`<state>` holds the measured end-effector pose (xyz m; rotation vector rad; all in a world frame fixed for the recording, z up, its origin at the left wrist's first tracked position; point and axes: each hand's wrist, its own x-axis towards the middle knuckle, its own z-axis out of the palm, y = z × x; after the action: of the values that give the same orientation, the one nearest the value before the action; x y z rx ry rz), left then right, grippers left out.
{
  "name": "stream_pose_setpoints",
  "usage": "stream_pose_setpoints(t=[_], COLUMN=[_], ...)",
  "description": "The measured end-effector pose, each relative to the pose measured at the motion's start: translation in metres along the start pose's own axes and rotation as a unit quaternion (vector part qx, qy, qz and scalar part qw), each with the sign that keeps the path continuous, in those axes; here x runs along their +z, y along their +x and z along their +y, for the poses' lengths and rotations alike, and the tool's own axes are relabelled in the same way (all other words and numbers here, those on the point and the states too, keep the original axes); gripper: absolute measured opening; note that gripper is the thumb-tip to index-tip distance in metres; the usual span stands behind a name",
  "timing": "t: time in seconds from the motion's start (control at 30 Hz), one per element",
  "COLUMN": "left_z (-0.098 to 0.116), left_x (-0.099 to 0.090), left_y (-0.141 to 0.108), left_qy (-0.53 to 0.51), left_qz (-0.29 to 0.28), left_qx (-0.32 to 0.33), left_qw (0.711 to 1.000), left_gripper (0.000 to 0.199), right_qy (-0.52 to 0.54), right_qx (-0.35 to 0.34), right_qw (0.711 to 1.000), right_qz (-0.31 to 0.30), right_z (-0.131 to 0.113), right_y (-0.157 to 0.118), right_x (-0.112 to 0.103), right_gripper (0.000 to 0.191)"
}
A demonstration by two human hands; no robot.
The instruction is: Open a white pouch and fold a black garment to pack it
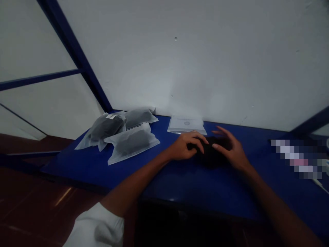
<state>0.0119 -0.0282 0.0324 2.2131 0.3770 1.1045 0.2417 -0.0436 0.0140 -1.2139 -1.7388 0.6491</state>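
Resting a curled left hand [185,145] and open right hand [230,149], neither clearly gripping, on a dark bundle [212,152], with three filled frosted bags [131,142] set aside and a flat white packet [186,125] unfilled.

Frosted plastic bags with dark contents [132,144], flat white packet [186,125], blue tabletop [77,164], white wall [195,58]

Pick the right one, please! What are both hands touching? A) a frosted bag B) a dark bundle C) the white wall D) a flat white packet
B. The left hand and the right hand both touch the dark bundle on the blue table, while the frosted bag lies off to the left.
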Motion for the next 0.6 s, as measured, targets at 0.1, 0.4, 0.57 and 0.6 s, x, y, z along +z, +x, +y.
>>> stream_pose_setpoints(t=[0.1,0.4,0.57,0.6], left_z=[0.003,0.0,-0.012,-0.014], left_x=[0.0,0.007,0.014,0.014], left_y=[-0.001,-0.003,-0.005,-0.006], left_qy=[-0.034,-0.022,-0.007,-0.021], left_qz=[-0.017,0.052,0.033,0.037], left_qx=[-0.019,-0.146,-0.273,-0.29], left_qw=[0.999,0.988,0.962,0.956], left_gripper=[0.03,0.039,0.048,0.046], right_qy=[0.032,0.004,-0.031,-0.049], right_qx=[0.012,0.014,-0.056,-0.072], right_qw=[0.995,1.0,0.998,0.996], right_qz=[-0.09,-0.009,0.019,0.02], right_z=[-0.003,-0.005,-0.003,-0.003], right_y=[-0.003,-0.006,-0.006,-0.005], right_x=[0.007,0.018,0.018,0.018], right_gripper=[0.069,0.031,0.024,0.023])
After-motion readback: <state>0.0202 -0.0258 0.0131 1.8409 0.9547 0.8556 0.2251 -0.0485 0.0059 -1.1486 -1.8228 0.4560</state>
